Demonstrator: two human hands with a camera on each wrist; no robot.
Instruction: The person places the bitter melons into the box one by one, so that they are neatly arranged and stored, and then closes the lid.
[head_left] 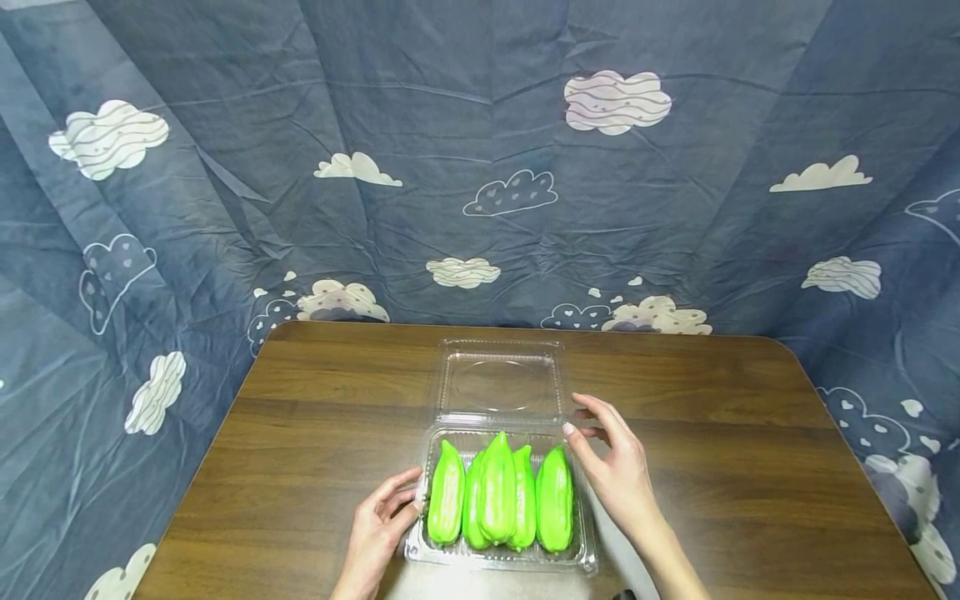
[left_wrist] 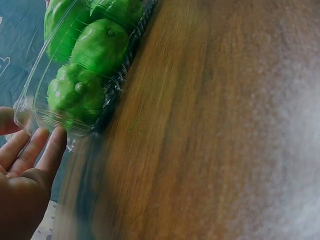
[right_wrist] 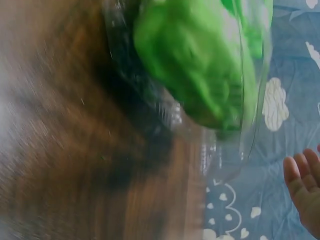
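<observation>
A clear plastic clamshell container [head_left: 502, 560] sits at the table's front edge, its lid [head_left: 501, 385] folded back flat behind it. Inside lie several glossy green, ribbed fruits [head_left: 555, 500] with pointed ends, shaped like star fruit; one rests on top of others in the middle. My left hand [head_left: 378, 517] holds the container's left side, thumb at the rim and fingertips [left_wrist: 59, 135] against the end wall. Near the hinge at the back right corner, my right hand [head_left: 611, 458] has its thumb and fingers spread. In the right wrist view its fingers [right_wrist: 295, 175] are apart from the container.
The brown wood-grain table [head_left: 712, 467] extends to both sides and behind the container. A blue cloth [head_left: 420, 225] with cloud prints hangs around its back and sides. A small dark object [head_left: 624, 595] shows at the bottom edge beside the right forearm.
</observation>
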